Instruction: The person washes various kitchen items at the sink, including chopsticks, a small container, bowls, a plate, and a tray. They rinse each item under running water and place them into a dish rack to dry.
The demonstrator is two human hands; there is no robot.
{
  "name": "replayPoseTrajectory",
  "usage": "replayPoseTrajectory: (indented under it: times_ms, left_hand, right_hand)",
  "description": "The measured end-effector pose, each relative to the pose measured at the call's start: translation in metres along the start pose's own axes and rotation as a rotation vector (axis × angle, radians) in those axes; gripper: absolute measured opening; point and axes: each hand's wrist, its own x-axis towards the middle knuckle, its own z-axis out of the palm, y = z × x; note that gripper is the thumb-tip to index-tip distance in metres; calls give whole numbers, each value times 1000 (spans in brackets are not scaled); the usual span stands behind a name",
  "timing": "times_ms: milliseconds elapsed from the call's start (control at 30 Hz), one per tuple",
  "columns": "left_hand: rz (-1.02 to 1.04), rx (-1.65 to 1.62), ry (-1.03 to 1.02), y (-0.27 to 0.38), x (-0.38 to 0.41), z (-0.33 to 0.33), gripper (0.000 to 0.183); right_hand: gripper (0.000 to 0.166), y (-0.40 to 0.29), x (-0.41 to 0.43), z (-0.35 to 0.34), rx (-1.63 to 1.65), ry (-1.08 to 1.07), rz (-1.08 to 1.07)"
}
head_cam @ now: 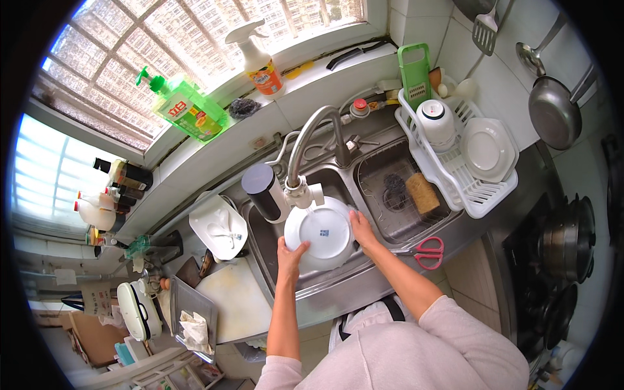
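Observation:
A white plate (327, 243), its underside with a small blue mark turned up, is held between both hands over the left basin (312, 280) of a steel sink, below the faucet's filter head (297, 195). My left hand (291, 257) grips the left rim, thumb on the underside. At the right rim is my right hand (361, 230), its fingers on the edge. Red-handled scissors (429, 252) lie on the counter edge beside my right forearm. In the right basin, a tan sponge (422, 193) and a dark scouring pad (394, 183) rest on a wire rack.
A white dish rack (482, 207) with bowls and plates stands right of the sink. To the left are a white dish with spoons (207, 224) and a cutting board (239, 302). Dish soap (187, 109) and a spray bottle (263, 73) stand on the sill.

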Motion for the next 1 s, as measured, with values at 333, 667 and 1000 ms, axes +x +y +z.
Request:
replayPoseTrajectory:
  times_ms: [333, 667, 1000]
  left_hand:
    - [299, 546, 47, 16, -35, -7, 42]
    - [637, 1223, -644, 95, -47, 60, 32]
    - [984, 560, -598, 119, -33, 199, 86]
  right_hand:
    - [34, -4, 32, -78, -279, 183, -275]
    - [39, -92, -37, -99, -647, -735, -578]
    - [29, -181, -77, -259, -109, -181, -471]
